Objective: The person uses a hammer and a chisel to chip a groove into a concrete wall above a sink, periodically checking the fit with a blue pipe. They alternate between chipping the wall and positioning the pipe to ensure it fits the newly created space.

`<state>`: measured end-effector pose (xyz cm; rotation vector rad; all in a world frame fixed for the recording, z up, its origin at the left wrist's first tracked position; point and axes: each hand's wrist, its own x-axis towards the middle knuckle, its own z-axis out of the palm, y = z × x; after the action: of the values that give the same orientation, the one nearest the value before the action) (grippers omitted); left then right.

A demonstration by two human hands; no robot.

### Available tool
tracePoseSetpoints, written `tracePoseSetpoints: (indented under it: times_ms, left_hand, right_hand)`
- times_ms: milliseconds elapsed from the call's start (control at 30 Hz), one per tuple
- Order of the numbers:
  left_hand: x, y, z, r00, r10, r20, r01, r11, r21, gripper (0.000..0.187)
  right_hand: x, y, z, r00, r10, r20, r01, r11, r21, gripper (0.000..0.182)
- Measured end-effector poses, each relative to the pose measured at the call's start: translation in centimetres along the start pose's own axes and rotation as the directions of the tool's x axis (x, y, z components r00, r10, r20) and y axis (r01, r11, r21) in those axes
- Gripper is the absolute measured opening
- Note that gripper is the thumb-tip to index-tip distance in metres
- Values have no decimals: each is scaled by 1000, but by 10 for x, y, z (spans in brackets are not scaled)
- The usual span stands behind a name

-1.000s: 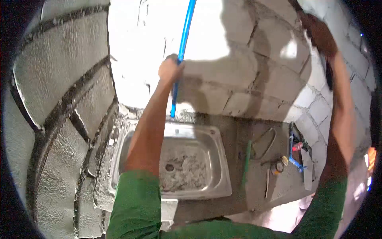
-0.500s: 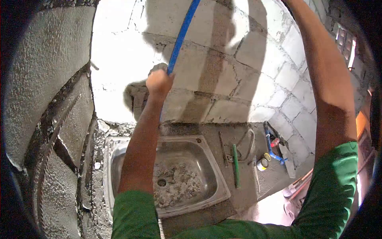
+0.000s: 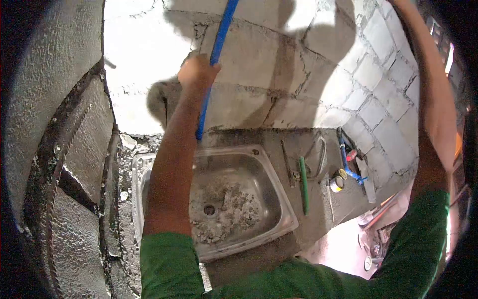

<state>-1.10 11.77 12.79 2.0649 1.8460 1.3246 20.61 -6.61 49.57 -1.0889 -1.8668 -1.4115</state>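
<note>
A long blue pipe (image 3: 222, 30) runs at a slant in front of the block wall (image 3: 249, 65). My left hand (image 3: 197, 71) is closed around it, with the fingers partly hidden behind the hand. The pipe's lower end is near the back edge of the counter, above the steel sink (image 3: 259, 172). Grey rubble (image 3: 236, 207) lies around the drain in the basin. My right forearm (image 3: 430, 74) reaches up past the top right edge, so that hand is out of sight, as is the upper end of the pipe.
Right of the sink, the counter holds a green pipe (image 3: 304, 187), a small can (image 3: 337, 184), blue pipe fittings (image 3: 347, 164) and a flat grey blade (image 3: 369, 184). Rough concrete slabs (image 3: 74, 109) with a ribbed bar stand at left.
The view has tilted downward, so the sink and counter sit higher. My left hand has risen slightly against the wall, and more of the blue pipe shows below it.
</note>
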Motion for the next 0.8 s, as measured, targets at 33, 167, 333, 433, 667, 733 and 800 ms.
tracePoseSetpoints:
  times_ms: [33, 167, 333, 433, 667, 733, 800]
  left_hand:
    - [-1, -1, -1, 1000, 1, 15, -1, 1000, 7, 43]
    - [4, -7, -4, 994, 71, 88, -65, 996, -68, 41]
    - [4, -6, -3, 984, 177, 26, -177, 984, -20, 43]
    - [-6, 28, 12, 939, 322, -121, -338, 928, -156, 44]
    - [-52, 183, -6, 909, 367, -197, -414, 756, -508, 42]
    - [-1, 175, -6, 732, 393, -557, -603, 753, -262, 51]
    - [-4, 203, -52, 888, 331, -319, -456, 722, -520, 37]
  right_hand:
    - [-34, -9, -28, 997, 39, 72, -34, 998, -60, 48]
    - [-165, 88, -86, 952, -251, 176, 303, 861, -409, 34]
    - [-375, 78, -131, 859, 469, 205, -441, 882, -166, 42]
    - [-521, 103, -132, 671, 706, 226, -657, 707, -261, 45]
    - [-729, 79, -110, 445, 837, 318, -817, 525, -240, 46]
    - [-772, 71, -112, 184, 932, 313, -943, 257, -212, 47]
    - [-819, 70, -128, 187, 920, 345, -977, 212, -37, 49]
